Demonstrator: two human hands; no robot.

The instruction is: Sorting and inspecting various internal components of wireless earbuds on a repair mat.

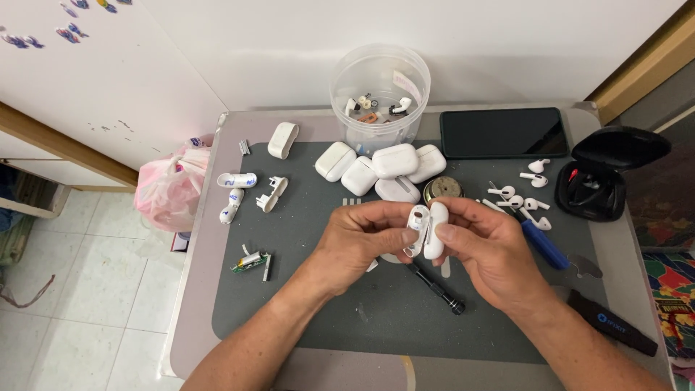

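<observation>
Both my hands meet over the middle of a dark grey work mat [318, 304]. My left hand [362, 242] and my right hand [489, 250] together hold a white earbud charging case [427, 228], which looks split into a shell and an inner part. Thumbs and forefingers pinch it from both sides. Just beyond my hands lies a cluster of several white earbud cases [380, 170]. A black screwdriver [438, 289] lies on the mat below my hands.
A clear plastic tub [380, 94] with small parts stands at the back. A black phone [503, 132], an open black case [604, 177], loose white earbuds [521, 199], a blue-handled tool [543, 242], case fragments [246, 188], a small circuit board [252, 262] and a pink bag [170, 190] are around.
</observation>
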